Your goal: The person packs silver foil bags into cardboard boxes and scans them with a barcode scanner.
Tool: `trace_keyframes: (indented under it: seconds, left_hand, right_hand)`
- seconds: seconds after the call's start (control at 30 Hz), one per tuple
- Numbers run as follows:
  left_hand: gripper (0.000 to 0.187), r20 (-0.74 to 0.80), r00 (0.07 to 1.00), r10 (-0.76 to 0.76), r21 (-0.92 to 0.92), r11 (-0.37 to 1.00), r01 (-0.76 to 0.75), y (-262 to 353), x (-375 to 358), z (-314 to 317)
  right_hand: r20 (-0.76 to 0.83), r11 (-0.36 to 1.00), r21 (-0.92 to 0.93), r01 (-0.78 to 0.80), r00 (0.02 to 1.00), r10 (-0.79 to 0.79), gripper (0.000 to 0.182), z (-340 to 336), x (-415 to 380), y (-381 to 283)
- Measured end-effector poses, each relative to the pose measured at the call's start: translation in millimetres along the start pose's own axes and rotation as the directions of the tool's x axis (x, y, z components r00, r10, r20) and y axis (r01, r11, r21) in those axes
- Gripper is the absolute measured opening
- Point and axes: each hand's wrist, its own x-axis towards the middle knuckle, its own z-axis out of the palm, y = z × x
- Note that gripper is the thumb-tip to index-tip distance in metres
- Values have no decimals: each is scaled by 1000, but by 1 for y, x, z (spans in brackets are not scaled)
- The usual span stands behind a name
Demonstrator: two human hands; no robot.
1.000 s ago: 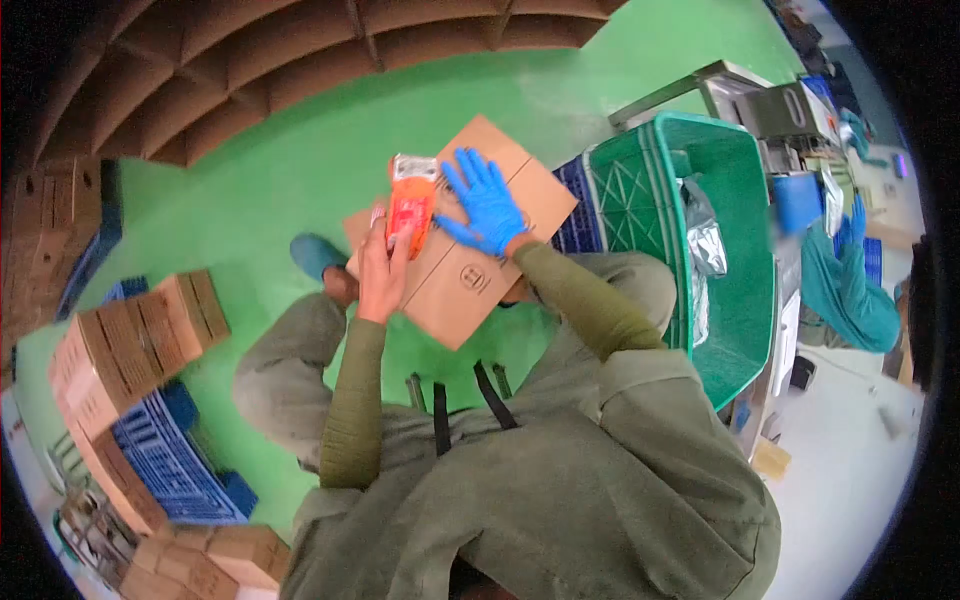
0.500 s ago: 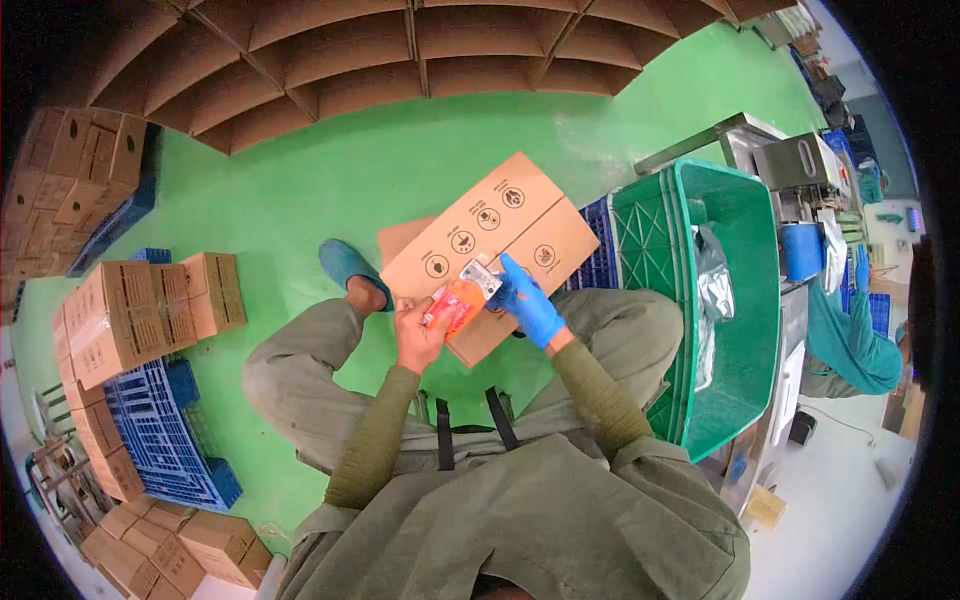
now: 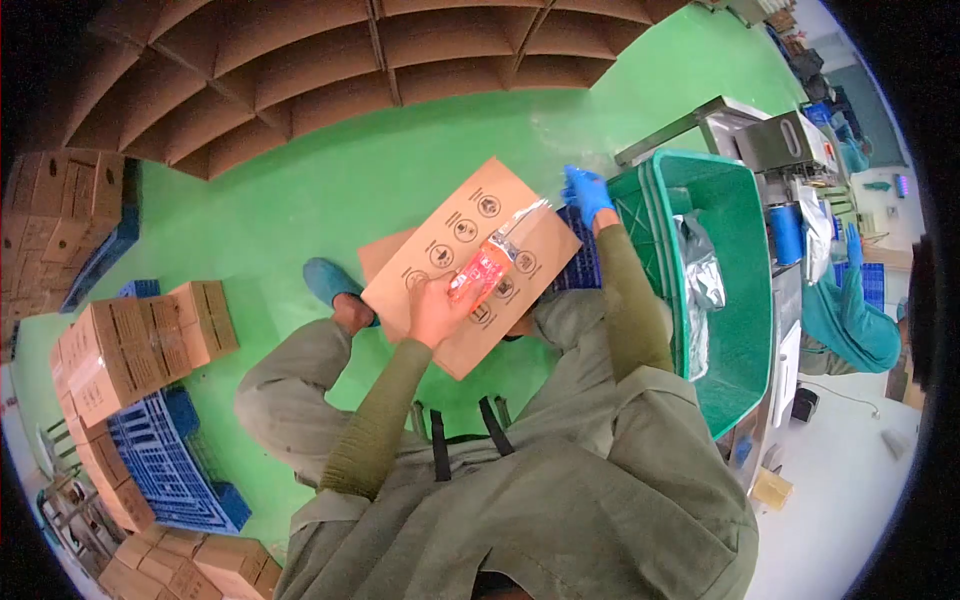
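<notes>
A cardboard box [image 3: 440, 225] printed with round black icons lies tilted between my knees. Over it, my bare left hand [image 3: 440, 308] is closed round a tape dispenser [image 3: 480, 275] with a red and white label. A clear, shiny strip of tape [image 3: 525, 217] stretches from its metal end up and to the right. At the strip's far end, beside the box's upper right side, my blue-gloved right hand [image 3: 588, 195] is closed on the tape.
Green crates [image 3: 735, 300] holding silver bags stand at the right, beside a metal table. Large cardboard dividers [image 3: 330, 75] span the top. Stacked cartons [image 3: 130, 335] and a blue pallet [image 3: 170, 455] are at the left. A co-worker's teal sleeve [image 3: 855, 325] shows far right.
My right hand has moved up and right, away from the dispenser, and a tape strip now stretches between them. My left hand has shifted slightly to the right, still holding the dispenser.
</notes>
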Motion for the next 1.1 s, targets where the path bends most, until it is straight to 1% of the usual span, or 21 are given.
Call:
trace_keyframes:
  seconds: [0.07, 0.1, 0.13, 0.2, 0.27, 0.3, 0.37, 0.43, 0.47, 0.53, 0.57, 0.6, 0.67, 0.7, 0.8, 0.83, 0.9, 1.0, 1.03, 1.07, 1.1]
  left_hand:
    - [45, 55, 992, -109, 32, 994, 108, 9, 12, 9]
    - [46, 66, 991, -115, 25, 993, 114, 4, 11, 15]
    - [48, 78, 989, -122, 22, 992, 121, -8, 6, 21]
    - [49, 40, 996, -74, 27, 997, 73, -14, 17, 18]
    - [50, -6, 1000, -5, 36, 999, 6, 0, 6, 13]
    - [51, 34, 998, -56, 10, 998, 56, 2, 6, 11]
    - [50, 43, 997, -65, -85, 994, 68, 17, 8, 4]
    - [47, 40, 993, -110, -148, 982, 115, 3, -3, 5]
    - [45, 52, 987, -150, -171, 973, 156, -12, -21, 13]
    - [44, 48, 979, -200, -167, 964, 205, -29, -46, -4]
    - [45, 56, 973, -224, -131, 964, 230, -39, -79, -41]
    - [47, 80, 965, -248, -90, 963, 255, -43, -104, -67]
    - [46, 103, 963, -248, 81, 967, 241, -41, -116, -76]
    - [45, 105, 965, -239, 158, 962, 221, -44, -111, -74]
    - [45, -46, 997, -56, 274, 960, 66, -63, -132, -75]
    - [45, -36, 990, -133, 226, 964, 138, -66, -155, -85]
    - [46, -38, 968, -250, 130, 959, 253, -74, -180, -116]
    - [49, 47, 890, -454, 185, 879, 439, -124, -203, -103]
    - [52, -26, 910, -413, 212, 888, 409, -130, -194, -83]
    - [53, -59, 898, -437, 242, 866, 437, -129, -188, -69]
    - [54, -88, 889, -450, 268, 848, 457, -126, -179, -55]
  right_hand:
    - [235, 969, -202, 140, 968, -90, 32, -9, 39, 55]
    - [437, 848, -309, 431, 856, -276, 40, -11, 63, 99]
    - [638, 644, -334, 688, 668, -384, 48, -14, 75, 127]
    - [392, 526, -678, 514, 858, -333, 57, -13, 44, 119]
    - [262, 457, -836, 304, 953, -154, 66, -16, 39, 97]
    - [274, 438, -866, 242, 962, 9, 71, -19, 56, 72]
    - [63, 706, -673, 220, 968, -242, 81, 37, -17, -10]
    - [54, 510, -827, 238, 935, -350, 81, 82, -21, 27]
    - [23, 507, -846, 167, 960, -279, 82, 81, -48, 37]
    - [-25, 484, -870, 87, 975, -220, 84, 96, -61, -8]
    - [2, 498, -861, 100, 981, -193, 89, 97, -49, -3]
    - [-1, 495, -859, 132, 966, -259, 91, 102, -50, -2]
    - [-6, 465, -865, 189, 923, -385, 97, 105, -65, -4]
    - [-32, 341, -913, 223, 796, -605, 108, 115, -71, 3]
    - [156, 178, -918, 354, 737, -657, 116, 147, -112, 26]
    - [80, 277, -903, 329, 761, -644, 116, 148, -106, 37]
    - [124, 239, -904, 354, 754, -645, 117, 153, -109, 34]
    - [129, 237, -900, 366, 743, -657, 118, 155, -112, 28]
    - [126, 235, -897, 374, 727, -675, 118, 159, -122, 28]
    - [113, 238, -896, 374, 712, -693, 118, 161, -135, 30]
    - [222, 143, -901, 409, 719, -659, 116, 174, -166, 41]
